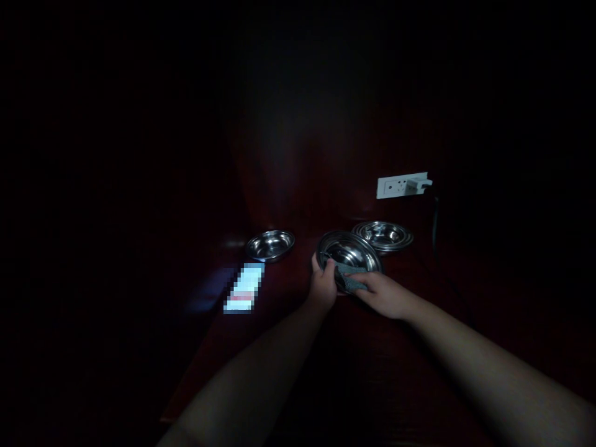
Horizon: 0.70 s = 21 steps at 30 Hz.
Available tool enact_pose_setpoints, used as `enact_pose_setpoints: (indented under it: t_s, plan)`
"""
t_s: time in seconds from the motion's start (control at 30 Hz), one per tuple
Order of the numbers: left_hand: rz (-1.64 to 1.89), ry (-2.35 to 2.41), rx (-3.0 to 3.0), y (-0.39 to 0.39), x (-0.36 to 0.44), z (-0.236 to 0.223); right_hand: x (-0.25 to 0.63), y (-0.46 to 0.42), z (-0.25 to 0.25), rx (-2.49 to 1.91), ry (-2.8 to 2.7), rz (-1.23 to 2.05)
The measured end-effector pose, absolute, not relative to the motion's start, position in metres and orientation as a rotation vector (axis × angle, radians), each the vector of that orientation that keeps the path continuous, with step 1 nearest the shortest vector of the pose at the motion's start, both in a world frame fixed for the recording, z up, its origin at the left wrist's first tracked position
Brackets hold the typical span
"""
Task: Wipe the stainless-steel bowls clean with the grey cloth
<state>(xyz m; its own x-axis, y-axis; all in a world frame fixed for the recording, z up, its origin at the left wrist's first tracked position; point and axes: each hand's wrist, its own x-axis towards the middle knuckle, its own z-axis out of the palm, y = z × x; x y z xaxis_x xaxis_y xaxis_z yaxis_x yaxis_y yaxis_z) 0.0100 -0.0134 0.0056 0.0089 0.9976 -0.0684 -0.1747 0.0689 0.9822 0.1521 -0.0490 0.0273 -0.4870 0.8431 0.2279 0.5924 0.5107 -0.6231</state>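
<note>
A dark red, faintly glossy counter (285, 297) carries the things, much of it lost in shadow. On its left side lies a bright, pixelated rectangle (246, 287), with a shallow metal bowl (270, 246) just beyond it. Farther right, toward the back, sits a stack of metal bowls (383, 236).

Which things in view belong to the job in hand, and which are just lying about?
In the job:
shiny round metal bowl, in the left hand
grey-green cloth, in the right hand, against it
probably: silvery metal bowl at left, stacked silvery metal bowls at right

Seemingly apart:
glowing rectangular screen
white rectangular wall socket
</note>
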Motion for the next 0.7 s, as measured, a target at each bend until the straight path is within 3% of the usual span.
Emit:
enact_pose_setpoints:
  t_s: [0.23, 0.53, 0.7]
  plan:
    - [1.253, 1.097, 1.016, -0.0127, 0.0106, 0.0043, 0.1522, -0.0497, 0.0264, -1.166, -2.248, 0.643]
    - [1.23, 1.077, 1.023, -0.0112, 0.0093, 0.0024, 0.1541, -0.0473, 0.0322, -1.652, -2.213, 0.356]
    - [1.235, 1.094, 1.02, -0.0113, 0.0095, 0.0028, 0.1548, -0.0491, 0.0344, -1.61, -2.257, 0.351]
